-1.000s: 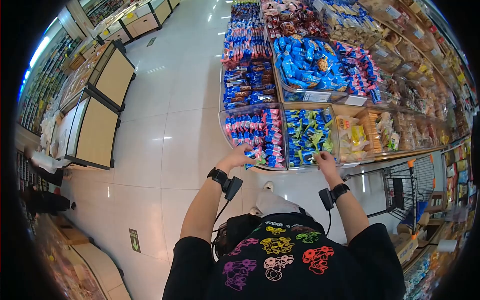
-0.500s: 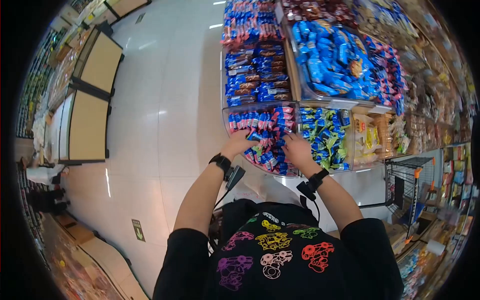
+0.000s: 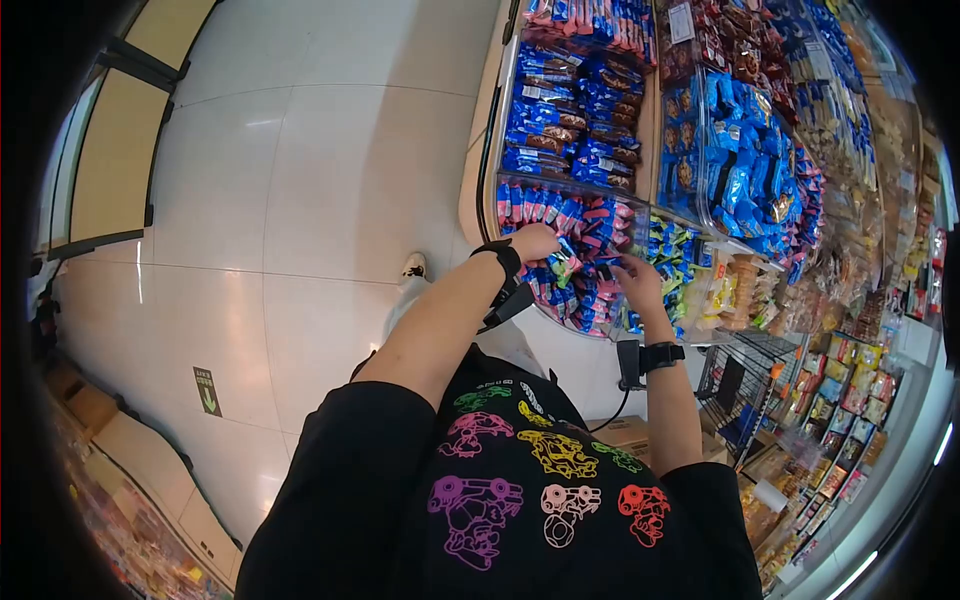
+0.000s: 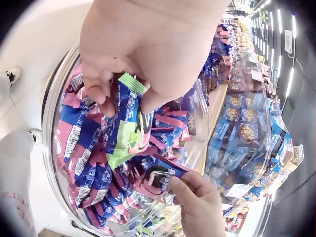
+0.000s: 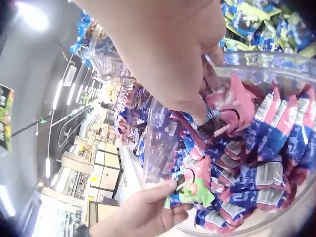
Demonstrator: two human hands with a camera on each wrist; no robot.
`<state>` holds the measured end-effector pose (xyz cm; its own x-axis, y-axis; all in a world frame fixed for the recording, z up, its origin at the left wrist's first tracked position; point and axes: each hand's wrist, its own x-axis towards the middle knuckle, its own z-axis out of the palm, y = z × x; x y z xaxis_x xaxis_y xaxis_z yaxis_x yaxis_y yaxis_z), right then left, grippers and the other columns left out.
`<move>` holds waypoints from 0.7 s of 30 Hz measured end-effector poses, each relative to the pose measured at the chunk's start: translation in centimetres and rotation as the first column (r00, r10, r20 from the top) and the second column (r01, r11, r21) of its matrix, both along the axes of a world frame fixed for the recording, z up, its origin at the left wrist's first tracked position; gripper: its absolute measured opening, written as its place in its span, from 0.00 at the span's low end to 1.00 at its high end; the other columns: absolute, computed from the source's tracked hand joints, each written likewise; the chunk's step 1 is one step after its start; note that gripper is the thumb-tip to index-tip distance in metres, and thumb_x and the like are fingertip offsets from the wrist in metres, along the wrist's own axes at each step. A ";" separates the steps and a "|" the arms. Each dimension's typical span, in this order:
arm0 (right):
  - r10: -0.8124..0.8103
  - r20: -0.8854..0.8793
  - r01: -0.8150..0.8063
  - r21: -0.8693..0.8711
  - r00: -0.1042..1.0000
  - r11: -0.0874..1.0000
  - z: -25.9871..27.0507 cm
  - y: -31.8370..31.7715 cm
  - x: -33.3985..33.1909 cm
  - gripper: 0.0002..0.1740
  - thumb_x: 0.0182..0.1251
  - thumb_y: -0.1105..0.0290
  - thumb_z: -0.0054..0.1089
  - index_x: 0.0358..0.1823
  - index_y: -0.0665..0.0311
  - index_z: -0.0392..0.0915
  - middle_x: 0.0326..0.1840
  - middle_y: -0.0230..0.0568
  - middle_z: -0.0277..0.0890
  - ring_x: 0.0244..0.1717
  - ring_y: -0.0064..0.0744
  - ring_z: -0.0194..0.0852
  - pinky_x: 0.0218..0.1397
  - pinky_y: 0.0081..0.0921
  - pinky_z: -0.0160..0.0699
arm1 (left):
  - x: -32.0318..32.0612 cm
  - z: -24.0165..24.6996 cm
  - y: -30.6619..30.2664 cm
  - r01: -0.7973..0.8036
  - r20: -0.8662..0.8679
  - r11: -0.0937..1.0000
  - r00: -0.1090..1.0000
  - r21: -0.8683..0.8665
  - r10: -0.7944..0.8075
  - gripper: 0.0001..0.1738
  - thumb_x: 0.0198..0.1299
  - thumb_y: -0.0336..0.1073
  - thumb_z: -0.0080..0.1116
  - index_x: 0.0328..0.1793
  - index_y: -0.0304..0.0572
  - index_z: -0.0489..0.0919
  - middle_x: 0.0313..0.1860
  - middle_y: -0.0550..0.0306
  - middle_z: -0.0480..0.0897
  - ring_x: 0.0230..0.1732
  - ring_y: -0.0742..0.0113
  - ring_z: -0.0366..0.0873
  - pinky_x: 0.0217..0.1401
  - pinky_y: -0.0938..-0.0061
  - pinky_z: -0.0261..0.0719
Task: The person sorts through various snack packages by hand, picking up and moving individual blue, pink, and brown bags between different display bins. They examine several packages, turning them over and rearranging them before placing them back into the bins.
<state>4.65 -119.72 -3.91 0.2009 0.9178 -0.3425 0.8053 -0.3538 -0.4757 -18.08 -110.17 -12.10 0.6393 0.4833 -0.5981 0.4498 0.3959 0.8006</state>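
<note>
In the left wrist view my left hand point(image 4: 148, 44) pinches a blue and green packet point(image 4: 127, 118) between thumb and fingers, above the pile. My right hand point(image 4: 200, 205) pinches a pink and blue packet point(image 4: 160, 177) close beside it. The right wrist view shows my right hand point(image 5: 168, 54) holding the pink packet point(image 5: 234, 106) over the heap of pink and blue packets point(image 5: 247, 173). Both hands are over the clear curved bin, as the head view also shows: left hand point(image 3: 535, 242), right hand point(image 3: 640, 282).
Green and blue packets point(image 3: 672, 245) fill the neighbouring compartment. Dark blue packets point(image 3: 575, 110) lie behind, with a raised bin of light blue packets point(image 3: 750, 160) to their right. A shopping cart point(image 3: 745, 385) stands at the right; tiled floor point(image 3: 330, 190) extends at the left.
My right hand has moved left from the green packets' compartment to the pink packets and now pinches one. The head view has shifted, bringing the bins closer.
</note>
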 end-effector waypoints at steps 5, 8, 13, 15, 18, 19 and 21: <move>-0.014 0.005 0.015 -0.025 1.000 1.000 -1.2 -0.1 0.8 0.18 0.58 0.63 0.66 0.47 0.67 0.81 0.37 0.51 0.82 0.34 0.42 0.82 0.39 0.31 0.78 | -0.7 1.5 0.6 -0.039 0.020 0.993 0.999 -0.112 0.041 0.13 0.55 0.34 0.47 0.36 0.30 0.78 0.25 0.46 0.82 0.20 0.61 0.83 0.18 0.71 0.78; -0.033 0.108 0.039 -0.059 0.994 0.997 3.2 1.2 -3.0 0.18 0.56 0.65 0.66 0.47 0.64 0.81 0.42 0.50 0.81 0.39 0.44 0.82 0.42 0.34 0.78 | -1.2 1.1 1.4 -0.010 0.005 0.997 1.000 -0.072 0.010 0.13 0.56 0.34 0.46 0.34 0.30 0.77 0.27 0.47 0.82 0.20 0.61 0.83 0.17 0.72 0.77; 0.343 0.345 -0.345 -0.056 0.874 0.937 0.1 0.2 -3.2 0.16 0.51 0.69 0.65 0.43 0.59 0.81 0.44 0.47 0.79 0.46 0.49 0.78 0.47 0.42 0.78 | -1.5 -3.1 1.4 0.064 0.132 0.916 0.983 0.396 -0.126 0.12 0.56 0.35 0.48 0.32 0.34 0.80 0.29 0.46 0.84 0.23 0.50 0.82 0.29 0.58 0.81; 0.345 0.407 -0.336 -0.095 0.846 0.937 -1.0 -0.5 -3.9 0.11 0.53 0.71 0.60 0.40 0.57 0.79 0.41 0.45 0.78 0.45 0.49 0.78 0.46 0.44 0.79 | -2.2 -2.1 1.4 0.066 0.110 0.819 0.982 0.570 -0.156 0.13 0.56 0.35 0.49 0.33 0.33 0.81 0.32 0.44 0.84 0.25 0.47 0.81 0.35 0.54 0.80; 0.311 0.480 -0.312 -0.079 0.820 0.947 -1.1 -0.8 -4.5 0.08 0.54 0.73 0.57 0.37 0.59 0.77 0.40 0.46 0.78 0.38 0.49 0.81 0.37 0.42 0.81 | -2.1 -0.1 0.8 -0.089 0.073 0.983 0.994 0.160 0.078 0.15 0.58 0.39 0.52 0.39 0.32 0.81 0.32 0.43 0.83 0.25 0.52 0.82 0.31 0.58 0.79; 0.310 0.507 -0.315 -0.079 0.804 0.946 -0.9 -0.9 -4.5 0.07 0.55 0.74 0.56 0.36 0.61 0.77 0.39 0.48 0.78 0.35 0.50 0.82 0.35 0.41 0.81 | -2.3 0.8 0.3 -0.152 0.087 0.985 0.986 0.081 0.145 0.16 0.59 0.40 0.53 0.42 0.32 0.80 0.31 0.44 0.83 0.24 0.54 0.82 0.30 0.60 0.78; 0.299 0.545 -0.275 -0.128 0.783 0.953 -0.8 -1.2 -4.3 0.06 0.56 0.75 0.55 0.35 0.63 0.77 0.39 0.51 0.77 0.33 0.50 0.82 0.33 0.40 0.82 | -1.9 -0.5 0.1 -0.147 0.115 0.987 0.984 0.065 0.139 0.17 0.61 0.41 0.54 0.46 0.32 0.80 0.29 0.48 0.82 0.23 0.61 0.80 0.27 0.66 0.77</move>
